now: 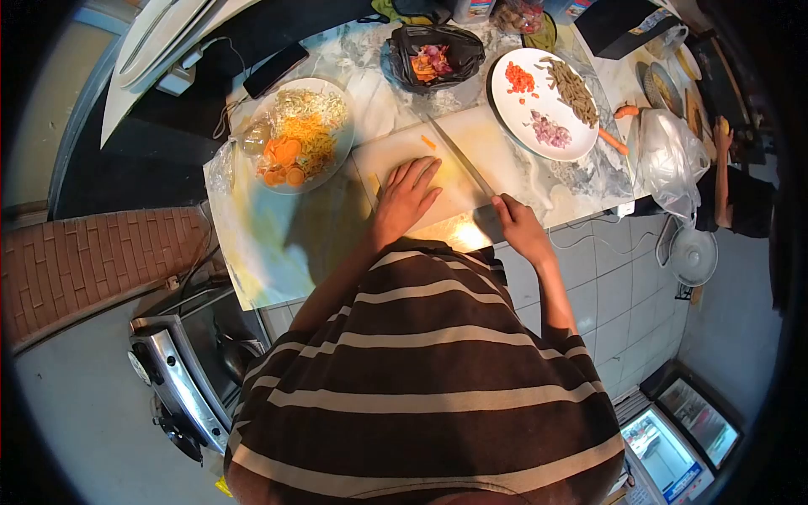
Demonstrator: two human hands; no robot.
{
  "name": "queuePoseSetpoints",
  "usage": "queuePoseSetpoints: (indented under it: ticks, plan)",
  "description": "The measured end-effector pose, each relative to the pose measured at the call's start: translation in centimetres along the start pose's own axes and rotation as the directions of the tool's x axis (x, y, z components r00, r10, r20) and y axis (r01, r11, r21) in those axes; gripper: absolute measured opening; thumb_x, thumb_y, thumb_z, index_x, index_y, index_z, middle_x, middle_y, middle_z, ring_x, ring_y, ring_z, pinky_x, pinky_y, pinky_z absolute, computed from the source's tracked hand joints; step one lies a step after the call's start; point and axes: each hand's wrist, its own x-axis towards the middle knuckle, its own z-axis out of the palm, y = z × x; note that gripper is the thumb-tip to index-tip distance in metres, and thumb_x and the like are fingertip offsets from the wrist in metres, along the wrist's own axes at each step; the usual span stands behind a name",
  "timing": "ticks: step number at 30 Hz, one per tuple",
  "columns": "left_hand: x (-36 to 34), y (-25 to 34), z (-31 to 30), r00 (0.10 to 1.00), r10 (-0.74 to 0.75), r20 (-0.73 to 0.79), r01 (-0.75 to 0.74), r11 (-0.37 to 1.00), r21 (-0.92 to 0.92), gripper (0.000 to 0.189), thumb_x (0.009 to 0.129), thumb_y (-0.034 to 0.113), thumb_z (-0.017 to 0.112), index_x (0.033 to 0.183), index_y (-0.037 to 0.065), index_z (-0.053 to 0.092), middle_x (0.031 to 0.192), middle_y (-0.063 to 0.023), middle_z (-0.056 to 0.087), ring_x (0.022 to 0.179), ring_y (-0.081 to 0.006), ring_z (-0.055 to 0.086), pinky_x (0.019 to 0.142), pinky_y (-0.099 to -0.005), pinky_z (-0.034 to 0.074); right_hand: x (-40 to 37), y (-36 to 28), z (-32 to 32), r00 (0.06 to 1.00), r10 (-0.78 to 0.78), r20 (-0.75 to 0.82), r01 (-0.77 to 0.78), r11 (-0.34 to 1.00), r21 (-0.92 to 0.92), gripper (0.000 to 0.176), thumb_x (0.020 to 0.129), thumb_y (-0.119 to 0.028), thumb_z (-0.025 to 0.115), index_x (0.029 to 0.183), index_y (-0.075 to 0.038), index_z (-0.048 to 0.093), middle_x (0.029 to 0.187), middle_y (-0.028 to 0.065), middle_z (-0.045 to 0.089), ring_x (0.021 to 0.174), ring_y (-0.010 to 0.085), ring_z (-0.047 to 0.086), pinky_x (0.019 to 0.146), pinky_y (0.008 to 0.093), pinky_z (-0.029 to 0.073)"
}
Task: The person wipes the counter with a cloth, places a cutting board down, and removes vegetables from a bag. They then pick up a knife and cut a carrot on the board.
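Note:
My right hand [523, 229] is closed round the handle of a long knife [465, 162], whose blade slants up and left across the white cutting board [481, 135]. My left hand [407, 199] lies on the board left of the blade, its fingers stretched out and palm down; anything beneath it is hidden. Beyond the fingertips is a small orange strip [428, 141], apart from the blade. To the left, a white plate [343, 151] bears pale shreds [305, 104], orange shreds and orange carrot slices [283, 151].
A plate [567, 71] at right holds red dice, chopped onion and brownish-green strips. Behind the board sits a black bag [399, 63] with scraps. Carrots [613, 141] and a plastic bag [669, 160] lie further right. Another person's arm [722, 172] shows at far right.

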Motion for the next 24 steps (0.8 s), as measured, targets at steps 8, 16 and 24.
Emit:
queuePoseSetpoints:
  ticks: [8,16,24]
  plan:
    - [1.7,-1.8,1.8,0.999,0.036,0.015,-0.035,0.998,-0.049,0.025,0.086,0.013,0.067,0.109,0.005,0.065,0.111,-0.0097,0.059,0.108,-0.0280,0.055,0.093,-0.0392,0.046,-0.5,0.5,-0.3,0.998,0.064,-0.007,-0.064,0.997,-0.039,0.044,0.102,-0.039,0.044,0.094,0.001,0.059,0.072,0.0293,0.059,0.074,0.0481,0.059,0.068,0.0500,0.044]
    - [-0.3,-2.4,-0.5,0.991,-0.084,-0.104,0.073,0.992,-0.107,0.015,0.083,0.005,0.068,0.097,0.002,0.065,0.100,-0.0098,0.060,0.095,-0.0289,0.060,0.081,-0.0394,0.050,-0.3,0.5,2.3,0.993,0.030,0.112,-0.027,0.999,-0.024,0.042,0.102,-0.038,0.044,0.102,0.001,0.061,0.075,0.0299,0.061,0.078,0.0482,0.060,0.071,0.0510,0.045]
    - [-0.5,-3.1,-1.6,0.986,-0.167,0.017,0.166,0.986,0.011,0.015,0.085,0.006,0.063,0.099,0.007,0.067,0.099,-0.0080,0.061,0.091,-0.0265,0.061,0.079,-0.0380,0.051,-0.4,-0.1,3.0,0.998,0.041,0.057,-0.037,0.997,-0.063,0.043,0.102,-0.038,0.043,0.098,0.002,0.059,0.075,0.0305,0.061,0.080,0.0502,0.060,0.070,0.0544,0.044]
